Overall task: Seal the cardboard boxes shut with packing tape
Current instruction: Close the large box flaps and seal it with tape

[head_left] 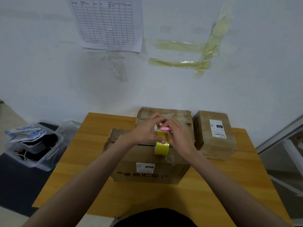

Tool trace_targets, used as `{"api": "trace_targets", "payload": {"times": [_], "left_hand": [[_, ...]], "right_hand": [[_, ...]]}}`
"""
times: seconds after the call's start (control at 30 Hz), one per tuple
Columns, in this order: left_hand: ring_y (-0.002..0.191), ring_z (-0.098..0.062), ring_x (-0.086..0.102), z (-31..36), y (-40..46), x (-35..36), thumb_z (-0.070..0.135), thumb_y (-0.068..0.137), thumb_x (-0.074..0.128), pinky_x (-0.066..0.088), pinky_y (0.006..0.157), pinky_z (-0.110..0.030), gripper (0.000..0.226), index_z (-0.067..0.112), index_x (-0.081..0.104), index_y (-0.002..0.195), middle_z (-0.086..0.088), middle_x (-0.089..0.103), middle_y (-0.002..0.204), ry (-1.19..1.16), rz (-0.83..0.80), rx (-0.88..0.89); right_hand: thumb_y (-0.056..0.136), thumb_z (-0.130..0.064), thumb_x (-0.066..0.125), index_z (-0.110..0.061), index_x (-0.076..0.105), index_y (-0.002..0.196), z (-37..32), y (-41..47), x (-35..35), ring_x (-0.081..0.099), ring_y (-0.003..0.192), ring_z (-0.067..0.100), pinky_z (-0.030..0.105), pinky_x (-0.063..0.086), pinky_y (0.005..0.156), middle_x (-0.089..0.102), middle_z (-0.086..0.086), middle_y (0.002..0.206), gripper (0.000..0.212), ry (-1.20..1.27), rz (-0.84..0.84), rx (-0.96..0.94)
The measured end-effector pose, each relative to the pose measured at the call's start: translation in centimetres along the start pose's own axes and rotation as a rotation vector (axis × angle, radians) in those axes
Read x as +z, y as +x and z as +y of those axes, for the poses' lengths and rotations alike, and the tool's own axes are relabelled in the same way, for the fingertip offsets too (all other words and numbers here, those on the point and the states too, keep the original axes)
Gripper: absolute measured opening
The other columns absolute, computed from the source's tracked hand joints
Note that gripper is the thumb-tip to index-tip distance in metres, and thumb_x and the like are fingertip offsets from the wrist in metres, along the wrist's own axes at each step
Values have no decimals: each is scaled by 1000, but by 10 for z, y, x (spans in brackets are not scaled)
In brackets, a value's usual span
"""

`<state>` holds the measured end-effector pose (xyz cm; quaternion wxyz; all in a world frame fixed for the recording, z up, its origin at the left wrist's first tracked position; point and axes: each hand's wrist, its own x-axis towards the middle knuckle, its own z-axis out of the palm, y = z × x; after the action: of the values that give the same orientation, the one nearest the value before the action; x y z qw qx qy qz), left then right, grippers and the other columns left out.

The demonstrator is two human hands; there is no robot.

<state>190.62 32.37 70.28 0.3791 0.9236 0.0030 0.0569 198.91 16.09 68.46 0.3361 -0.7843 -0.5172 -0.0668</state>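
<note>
1. Yellow packing-tape roll (162,145) is held upright over the front brown cardboard box (147,163) on the wooden worktop (213,185).
2. Left hand (144,131) fingers grasp the roll, steadying it.
3. Right hand (177,135) fingers pinch a small pink object (164,128), probably to cut or free the tape end.

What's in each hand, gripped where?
Left hand grips the yellow tape roll by its rim. Right hand pinches a pink object above it; which part is hidden.

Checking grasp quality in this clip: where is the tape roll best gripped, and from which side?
Across its flat side faces, coming from the left. The tape roll stands on edge above the box, its yellow band facing the camera. The left hand grips it so; the right hand seems to work the upper part.
</note>
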Motion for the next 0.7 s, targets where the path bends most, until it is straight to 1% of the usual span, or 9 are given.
{"api": "trace_targets", "payload": {"times": [0.03, 0.1, 0.2, 0.3, 0.37, 0.5, 0.63, 0.7], "left_hand": [[104, -10, 52, 0, 0, 0, 32, 72, 91, 48, 94, -39, 70, 16, 58, 131, 5, 48, 122, 7, -2, 0], [105, -11, 51, -1, 0, 1, 32, 72, 90, 48, 94, -35, 68, 15, 58, 130, 5, 48, 121, 19, -6, -1], [105, -15, 50, -2, 1, 2, 31, 73, 90, 46, 94, -33, 63, 13, 59, 124, 1, 48, 119, 42, -8, 5], [104, -17, 50, -3, 2, 3, 30, 72, 90, 45, 92, -32, 57, 11, 60, 117, 0, 49, 116, 43, -9, 8], [105, -17, 50, -3, 2, 3, 30, 73, 90, 46, 92, -33, 57, 12, 59, 116, 0, 49, 117, 49, -13, 8], [109, -18, 52, -1, 2, 2, 30, 73, 90, 48, 97, -39, 63, 12, 58, 124, 0, 48, 121, 37, -25, 5], [112, -17, 53, -2, 1, 0, 33, 72, 91, 48, 97, -37, 75, 16, 55, 135, 3, 47, 125, 14, -24, -15], [115, -15, 51, -2, 1, -1, 34, 73, 91, 47, 99, -36, 80, 19, 52, 141, 4, 46, 129, 15, -29, -32]], "right_hand": [[90, -7, 69, -14, 65, 107, 1, 1, 1, 58, 86, 10, 18, 46, 71, 64, 0, 107, 19, -7, -5, 1], [90, -7, 69, -13, 65, 107, 0, 2, 2, 58, 88, 11, 20, 48, 73, 65, 0, 107, 19, -17, -12, -3], [88, -6, 70, -13, 66, 104, -1, 6, 1, 56, 86, 9, 16, 45, 72, 65, 0, 104, 18, -40, -30, -7], [87, -5, 71, -13, 67, 102, -1, 10, 0, 56, 86, 8, 18, 47, 73, 64, -1, 104, 18, -62, -55, -17], [86, -4, 71, -14, 68, 102, 0, 11, 0, 56, 87, 8, 16, 43, 75, 63, -2, 104, 19, -65, -63, -22], [85, -5, 72, -14, 70, 104, 1, 11, -3, 56, 91, 8, 16, 42, 78, 63, -3, 107, 21, -67, -76, -28], [86, -6, 72, -13, 68, 102, 7, 5, -10, 49, 90, 4, 15, 39, 75, 61, -3, 104, 18, -65, -59, -25], [86, -4, 70, -13, 68, 103, 15, 1, -14, 48, 91, 3, 14, 36, 76, 59, -5, 104, 19, -88, -57, -11]]}}
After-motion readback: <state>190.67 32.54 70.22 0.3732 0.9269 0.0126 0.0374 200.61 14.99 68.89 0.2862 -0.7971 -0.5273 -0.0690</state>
